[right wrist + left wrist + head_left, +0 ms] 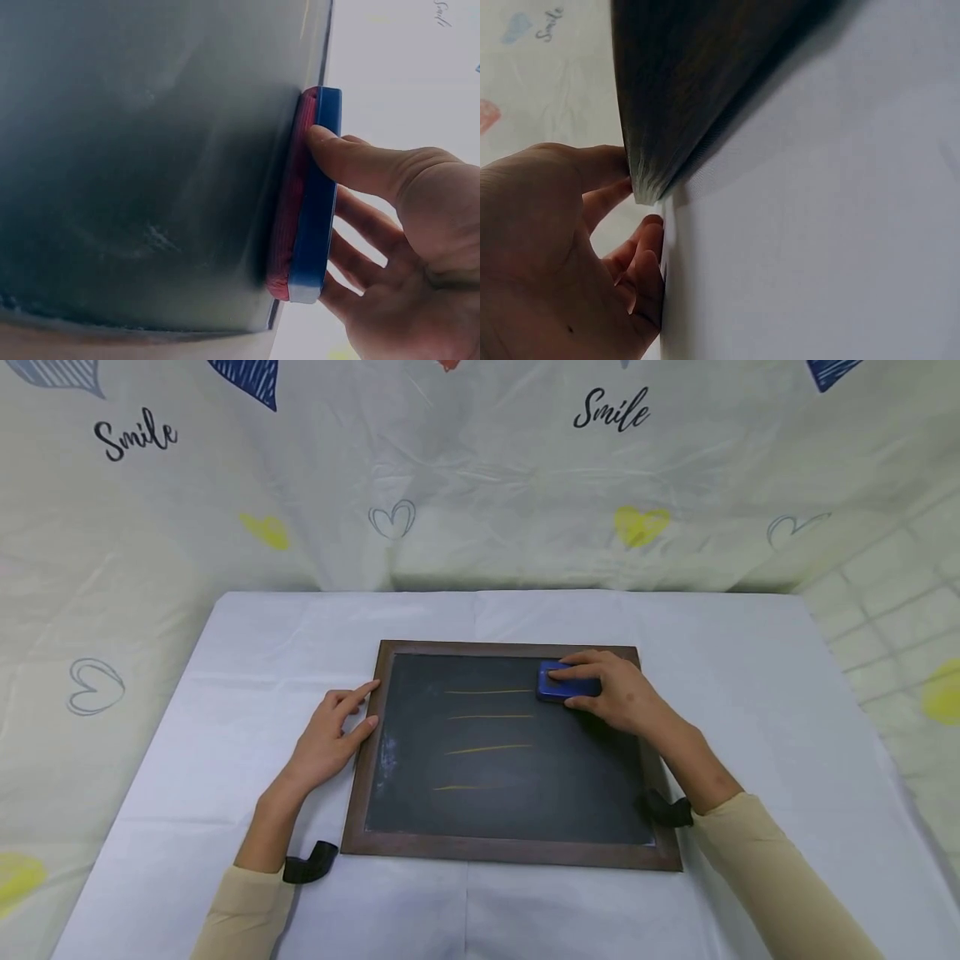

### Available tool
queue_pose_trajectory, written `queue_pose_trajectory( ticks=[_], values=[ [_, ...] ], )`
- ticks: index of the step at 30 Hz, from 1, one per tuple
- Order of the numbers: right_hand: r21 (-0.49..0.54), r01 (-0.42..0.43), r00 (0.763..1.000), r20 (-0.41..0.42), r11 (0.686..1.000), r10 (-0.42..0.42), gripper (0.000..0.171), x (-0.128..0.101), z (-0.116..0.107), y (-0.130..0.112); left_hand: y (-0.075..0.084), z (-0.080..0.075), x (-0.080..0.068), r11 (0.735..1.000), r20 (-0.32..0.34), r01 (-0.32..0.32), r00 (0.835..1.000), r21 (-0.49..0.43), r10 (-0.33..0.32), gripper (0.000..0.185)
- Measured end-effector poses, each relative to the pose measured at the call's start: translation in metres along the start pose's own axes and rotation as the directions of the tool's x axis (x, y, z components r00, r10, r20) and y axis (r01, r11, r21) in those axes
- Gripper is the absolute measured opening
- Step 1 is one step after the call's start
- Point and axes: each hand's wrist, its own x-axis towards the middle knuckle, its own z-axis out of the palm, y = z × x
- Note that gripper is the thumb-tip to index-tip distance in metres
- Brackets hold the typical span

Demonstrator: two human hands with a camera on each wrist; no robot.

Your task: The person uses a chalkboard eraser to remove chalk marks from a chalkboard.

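A small chalkboard [495, 777] in a dark wooden frame [360, 793] lies flat on the white tablecloth. Several yellow chalk lines [487, 692] run across its upper half. My right hand [611, 689] grips a blue eraser [558, 683] with a red felt pad [289, 202] and presses it on the board near the top right, at the end of the top line. My left hand [330, 739] rests on the cloth with straight fingers touching the frame's left edge [649, 176].
The table [187, 693] is covered by a white cloth, with bare cloth on both sides of the board. A pale curtain [480, 477] printed with hearts and "Smile" hangs behind the table's far edge.
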Motion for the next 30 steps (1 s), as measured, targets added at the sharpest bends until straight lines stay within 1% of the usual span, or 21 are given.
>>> queue_pose_trajectory(
  ticks=[13, 22, 26, 30],
  values=[
    [0.018, 0.017, 1.0, 0.016, 1.0, -0.018, 0.048, 0.017, 0.011, -0.013, -0.001, -0.001, -0.002, 1.0, 0.0, 0.004, 1.0, -0.007, -0.004, 0.055],
    [0.01, 0.055, 0.997, 0.059, 0.998, -0.056, 0.049, 0.033, 0.019, -0.034, -0.003, 0.004, -0.004, 1.0, -0.005, 0.0, 1.0, -0.005, 0.0, 0.056],
    [-0.004, 0.065, 0.995, 0.078, 0.998, -0.065, 0.05, 0.039, 0.021, -0.043, -0.003, 0.005, -0.003, 1.0, -0.013, -0.012, 1.0, -0.004, 0.011, 0.056],
    [-0.012, 0.08, 0.994, 0.08, 0.997, -0.079, 0.049, 0.046, 0.022, -0.05, -0.002, 0.004, 0.0, 1.0, -0.015, -0.016, 1.0, -0.002, 0.016, 0.055]
  ],
)
